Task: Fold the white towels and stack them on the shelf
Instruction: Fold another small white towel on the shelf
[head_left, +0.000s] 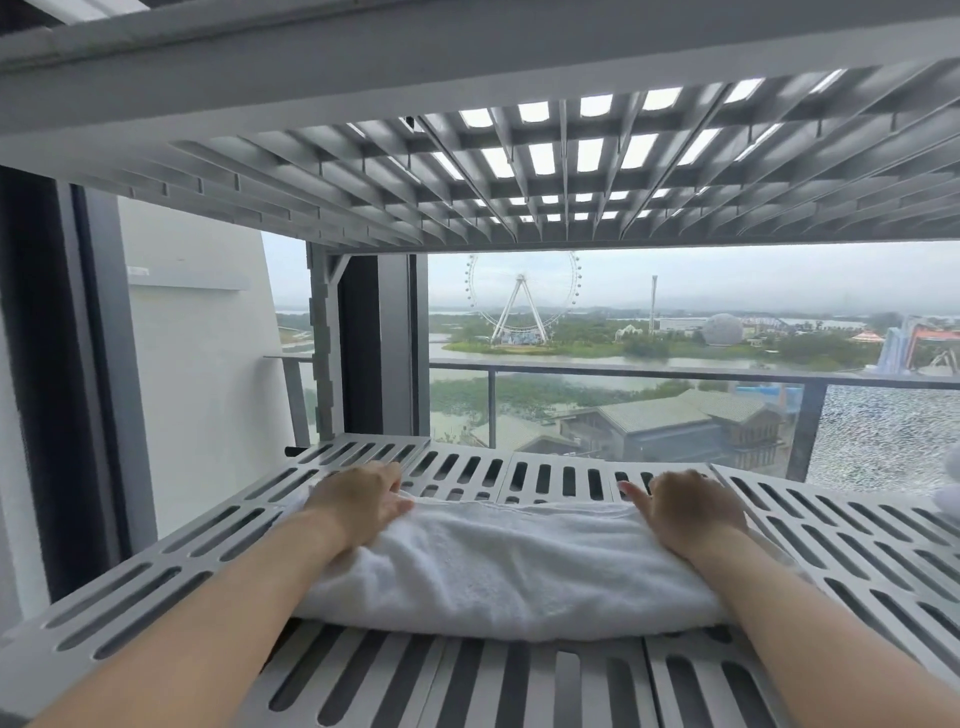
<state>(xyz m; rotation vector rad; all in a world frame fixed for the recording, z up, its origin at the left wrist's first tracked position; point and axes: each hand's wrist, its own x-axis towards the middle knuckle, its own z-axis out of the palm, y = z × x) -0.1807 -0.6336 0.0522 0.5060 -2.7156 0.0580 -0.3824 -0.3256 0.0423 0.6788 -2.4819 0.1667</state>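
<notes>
The folded white towel (509, 561) lay lengthwise on the slotted grey shelf (156, 587), close to its front edge and roughly midway between the left and right sides. It was the only towel plainly in view there. The left hand (358, 499) rested on the towel's left end and the right hand (685, 509) on its right end. The fingers of both were laid out fairly straight along the far edge, pressing down rather than clutching the cloth.

The towel's front fold sat near the lip of the shelf, so a careless pull back of the arms could likely drag it forward and over the edge. The top layer looked loose and thick, and lifting the hands unevenly might let it spring open or skew. The upper shelf (519, 182) hung low overhead, leaving limited room to raise the hands.
</notes>
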